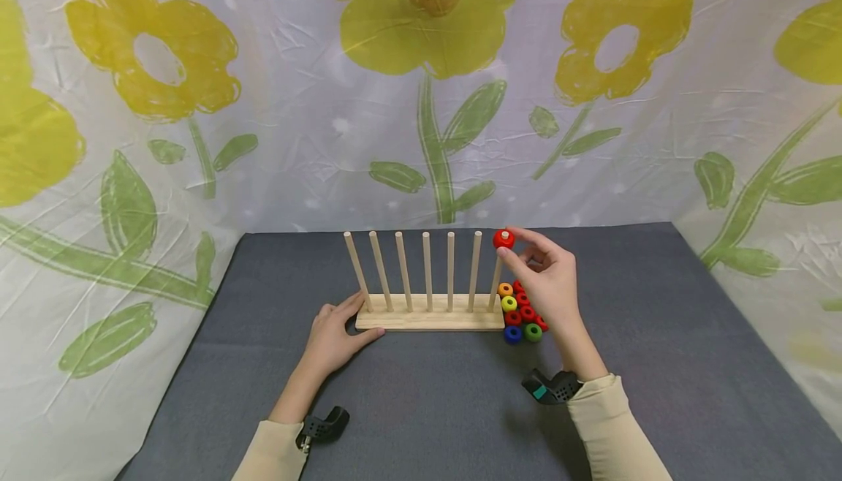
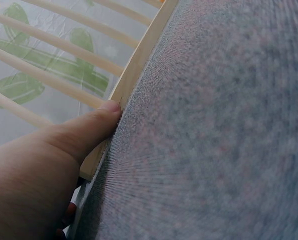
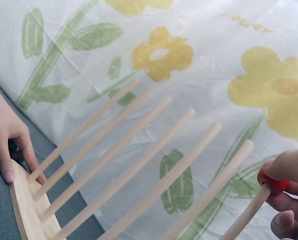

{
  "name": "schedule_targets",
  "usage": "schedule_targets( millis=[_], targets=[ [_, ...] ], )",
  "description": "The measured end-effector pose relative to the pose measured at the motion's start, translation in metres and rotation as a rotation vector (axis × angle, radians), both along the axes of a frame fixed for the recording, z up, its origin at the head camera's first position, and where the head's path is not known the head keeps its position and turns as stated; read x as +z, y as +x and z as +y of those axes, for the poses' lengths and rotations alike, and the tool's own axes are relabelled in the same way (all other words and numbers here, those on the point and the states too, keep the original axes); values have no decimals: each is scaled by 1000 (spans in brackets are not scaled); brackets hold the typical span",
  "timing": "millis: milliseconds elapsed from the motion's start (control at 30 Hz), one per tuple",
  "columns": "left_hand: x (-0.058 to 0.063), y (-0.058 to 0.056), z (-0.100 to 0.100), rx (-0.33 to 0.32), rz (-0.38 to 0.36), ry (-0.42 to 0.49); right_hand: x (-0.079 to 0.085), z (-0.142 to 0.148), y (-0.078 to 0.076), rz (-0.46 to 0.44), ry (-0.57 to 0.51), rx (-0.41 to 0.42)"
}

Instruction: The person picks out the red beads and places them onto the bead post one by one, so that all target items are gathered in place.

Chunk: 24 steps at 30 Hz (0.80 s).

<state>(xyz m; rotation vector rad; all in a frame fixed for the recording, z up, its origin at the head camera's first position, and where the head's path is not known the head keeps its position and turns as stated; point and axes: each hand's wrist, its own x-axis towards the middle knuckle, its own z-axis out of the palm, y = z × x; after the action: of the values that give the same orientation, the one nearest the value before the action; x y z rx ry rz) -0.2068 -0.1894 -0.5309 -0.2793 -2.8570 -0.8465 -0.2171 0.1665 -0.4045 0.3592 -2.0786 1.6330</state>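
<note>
A wooden peg rack stands on the dark cloth, with several upright pegs in a row. My left hand grips the left end of its base, the thumb along the front edge and the other fingers round the end. At the rightmost peg, my right hand pinches a red bead between thumb and fingers. The peg's tip shows through the bead's hole, so the bead sits round the very top of that peg. The other pegs carry nothing.
Several loose beads lie against the rack's right end, among them a blue bead, a green bead, a yellow bead and an orange bead, with red ones between. A flower-printed curtain hangs behind the table.
</note>
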Motion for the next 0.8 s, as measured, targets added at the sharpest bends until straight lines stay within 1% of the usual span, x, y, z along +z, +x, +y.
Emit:
schedule_targets(
  millis=[500, 633, 733, 800],
  targets=[
    [-1, 0, 0, -4, -2, 2, 1, 0, 0, 4, -4, -1],
    [-1, -1, 0, -6, -4, 4, 1, 0, 0, -8, -1, -2],
    [-1, -1, 0, -7, -3, 2, 3, 0, 1, -26, 11, -2],
    [-1, -1, 0, -6, -2, 0, 8, -1, 5, -34, 31, 3]
  ],
)
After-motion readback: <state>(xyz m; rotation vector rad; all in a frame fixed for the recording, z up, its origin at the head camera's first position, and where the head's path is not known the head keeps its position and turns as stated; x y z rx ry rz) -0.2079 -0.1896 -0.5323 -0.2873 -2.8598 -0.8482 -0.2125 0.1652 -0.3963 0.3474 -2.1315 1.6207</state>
